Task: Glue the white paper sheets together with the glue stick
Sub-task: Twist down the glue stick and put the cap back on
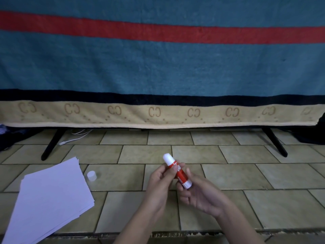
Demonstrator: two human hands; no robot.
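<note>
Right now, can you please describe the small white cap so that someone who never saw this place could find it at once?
Start from the stack of white paper lying on the tiled floor at the left. Just off its far right corner, apart from the sheets, the cap stands alone on a tile. It is the only small round white thing on the floor; the glue stick is red and white and held in both hands.

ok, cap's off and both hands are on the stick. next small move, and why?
Probably carry the glue stick left to the paper stack and touch its tip to the top sheet. The cap already lies on the tiles beside the stack, the left hand and right hand both hold the stick, and it is nowhere near the paper.
</note>
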